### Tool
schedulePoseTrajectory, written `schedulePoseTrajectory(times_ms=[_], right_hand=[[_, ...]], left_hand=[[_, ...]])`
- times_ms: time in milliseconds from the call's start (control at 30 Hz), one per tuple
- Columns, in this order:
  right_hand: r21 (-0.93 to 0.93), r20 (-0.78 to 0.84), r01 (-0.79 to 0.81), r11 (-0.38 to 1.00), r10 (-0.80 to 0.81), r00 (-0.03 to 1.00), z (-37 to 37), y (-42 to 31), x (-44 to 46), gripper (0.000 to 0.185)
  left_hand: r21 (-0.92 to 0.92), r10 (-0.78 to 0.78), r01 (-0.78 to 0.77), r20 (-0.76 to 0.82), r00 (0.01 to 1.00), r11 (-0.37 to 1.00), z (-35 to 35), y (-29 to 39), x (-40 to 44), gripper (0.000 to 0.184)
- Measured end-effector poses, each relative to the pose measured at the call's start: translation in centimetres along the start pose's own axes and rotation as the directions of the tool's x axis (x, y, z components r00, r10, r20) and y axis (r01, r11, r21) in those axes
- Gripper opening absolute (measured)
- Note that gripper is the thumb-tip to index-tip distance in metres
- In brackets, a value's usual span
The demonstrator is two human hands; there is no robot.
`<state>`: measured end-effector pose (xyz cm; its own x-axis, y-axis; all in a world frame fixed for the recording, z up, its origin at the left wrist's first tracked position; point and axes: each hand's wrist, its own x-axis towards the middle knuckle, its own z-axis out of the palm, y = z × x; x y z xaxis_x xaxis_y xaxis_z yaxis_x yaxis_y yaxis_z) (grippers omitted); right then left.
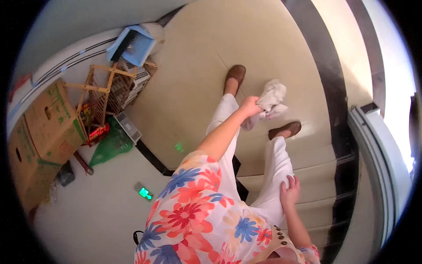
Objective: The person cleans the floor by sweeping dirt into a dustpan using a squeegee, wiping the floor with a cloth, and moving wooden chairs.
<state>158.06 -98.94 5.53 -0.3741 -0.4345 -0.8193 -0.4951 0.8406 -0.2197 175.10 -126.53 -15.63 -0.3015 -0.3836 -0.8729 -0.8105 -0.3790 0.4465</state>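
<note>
My left hand (pixel 249 108) is closed around a bunched whitish cloth (pixel 273 94), which hangs over the beige tiled floor (pixel 198 57) between my two brown shoes (pixel 236 74). Part of the cloth droops below the fingers beside my white trouser leg (pixel 222 110). On the other trouser leg (pixel 274 167), near the knee, lies my right hand (pixel 290 190) with its fingers spread and nothing held in them.
Cardboard boxes (pixel 52 127) stand at the left, beside a wooden folding rack (pixel 107 88), a green bag (pixel 112 143) and a blue dustpan (pixel 143 46). A small device with a green display (pixel 144 192) lies lower left. A metal door track (pixel 373 163) runs along the right.
</note>
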Motion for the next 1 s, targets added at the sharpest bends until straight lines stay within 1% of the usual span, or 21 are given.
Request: schedulePoseTrajectory(times_ms=[67, 133, 200, 233, 267, 333, 400, 433, 467, 533, 600, 633, 700, 733, 767, 800, 867, 900, 933, 967, 1000], right_hand=[[-0.044, 0.030, -0.011, 0.999, 0.012, 0.999, 0.0, -1.6, 0.1, 0.035], [-0.080, 0.077, -0.026, 0.996, 0.032, 0.996, -0.2, -2.9, 0.4, 0.034], [-0.142, 0.115, -0.048, 0.989, 0.065, 0.991, -0.6, -4.2, 0.7, 0.034], [-0.174, 0.133, -0.063, 0.983, 0.087, 0.987, -0.4, -5.0, 0.8, 0.035], [-0.217, 0.158, 0.013, 0.976, 0.022, 0.987, 0.1, -4.3, 1.0, 0.035], [-0.296, 0.215, 0.153, 0.943, -0.090, 0.972, 0.9, -0.6, 1.9, 0.035], [-0.274, 0.236, 0.014, 0.962, 0.053, 0.970, -2.7, -4.8, 0.6, 0.033], [-0.259, 0.249, -0.055, 0.964, 0.122, 0.961, -4.1, -6.7, 0.3, 0.032], [-0.208, 0.250, -0.079, 0.975, 0.131, 0.959, -4.4, -6.6, 0.1, 0.030], [-0.098, 0.260, -0.122, 0.988, 0.143, 0.955, -5.3, -5.5, 0.0, 0.026], [-0.014, 0.335, -0.298, 0.954, 0.285, 0.898, -7.1, -7.7, -0.1, 0.025], [0.028, 0.374, -0.388, 0.921, 0.351, 0.859, -8.0, -9.3, -0.2, 0.025], [0.052, 0.373, -0.358, 0.932, 0.314, 0.873, -9.3, -9.9, 0.6, 0.026], [0.070, 0.374, -0.340, 0.938, 0.291, 0.881, -9.8, -10.4, 1.0, 0.027], [0.083, 0.378, -0.404, 0.911, 0.346, 0.859, -11.3, -13.8, 0.7, 0.029], [0.104, 0.369, -0.380, 0.919, 0.319, 0.873, -11.9, -14.6, 0.9, 0.029], [0.155, 0.347, -0.332, 0.930, 0.264, 0.900, -13.1, -15.4, 1.0, 0.028], [0.163, 0.333, -0.344, 0.925, 0.277, 0.901, -13.8, -16.1, 1.1, 0.029], [0.178, 0.318, -0.360, 0.916, 0.292, 0.902, -14.5, -16.8, 0.8, 0.029], [0.204, 0.299, -0.384, 0.901, 0.316, 0.900, -15.2, -17.3, 0.5, 0.029], [0.275, 0.307, -0.386, 0.881, 0.300, 0.903, -16.1, -17.5, 0.1, 0.029]], left_hand=[[-0.173, -0.083, 0.056, -0.155, 0.984, 0.983, -5.0, 1.8, -5.2, 0.032], [-0.396, -0.136, 0.011, -0.289, 0.948, 0.918, -9.4, 1.9, -8.9, 0.033], [-0.566, -0.234, 0.010, -0.325, 0.916, 0.825, -13.1, -0.5, -10.4, 0.035], [-0.597, -0.260, -0.015, -0.372, 0.891, 0.802, -15.9, -0.8, -11.8, 0.032], [-0.624, -0.287, -0.041, -0.415, 0.863, 0.780, -18.6, -1.0, -13.2, 0.030], [-0.600, -0.328, -0.058, -0.514, 0.793, 0.798, -23.8, -1.3, -15.2, 0.030], [-0.543, -0.313, -0.122, -0.637, 0.704, 0.831, -29.1, -3.5, -15.2, 0.032], [-0.550, -0.324, -0.136, -0.654, 0.684, 0.824, -31.9, -3.6, -15.4, 0.034], [-0.560, -0.338, -0.147, -0.666, 0.665, 0.815, -35.2, -4.0, -15.7, 0.037], [-0.388, -0.264, -0.125, -0.795, 0.546, 0.913, -41.0, -7.5, -14.1, 0.039], [-0.336, -0.290, 0.036, -0.748, 0.597, 0.941, -46.0, -4.0, -17.2, 0.051], [-0.279, -0.314, 0.149, -0.782, 0.539, 0.949, -47.4, -4.5, -17.3, 0.052], [-0.172, -0.331, 0.375, -0.847, 0.415, 0.911, -49.5, -4.8, -17.7, 0.055], [-0.157, -0.344, 0.391, -0.811, 0.473, 0.907, -49.6, -4.6, -18.0, 0.057], [-0.135, -0.352, 0.404, -0.771, 0.530, 0.904, -49.1, -4.6, -18.3, 0.058], [-0.108, -0.357, 0.417, -0.728, 0.585, 0.903, -48.2, -4.6, -18.7, 0.060], [-0.022, -0.298, 0.388, -0.681, 0.669, 0.921, -44.6, -6.3, -18.4, 0.055], [0.054, -0.323, 0.446, -0.613, 0.721, 0.894, -42.6, -5.8, -18.5, 0.049], [0.095, -0.316, 0.441, -0.565, 0.762, 0.892, -40.6, -3.9, -19.6, 0.046], [0.155, -0.311, 0.453, -0.533, 0.787, 0.878, -38.5, -3.0, -20.1, 0.047], [0.190, -0.281, 0.410, -0.479, 0.832, 0.892, -36.3, -4.2, -19.5, 0.049]])
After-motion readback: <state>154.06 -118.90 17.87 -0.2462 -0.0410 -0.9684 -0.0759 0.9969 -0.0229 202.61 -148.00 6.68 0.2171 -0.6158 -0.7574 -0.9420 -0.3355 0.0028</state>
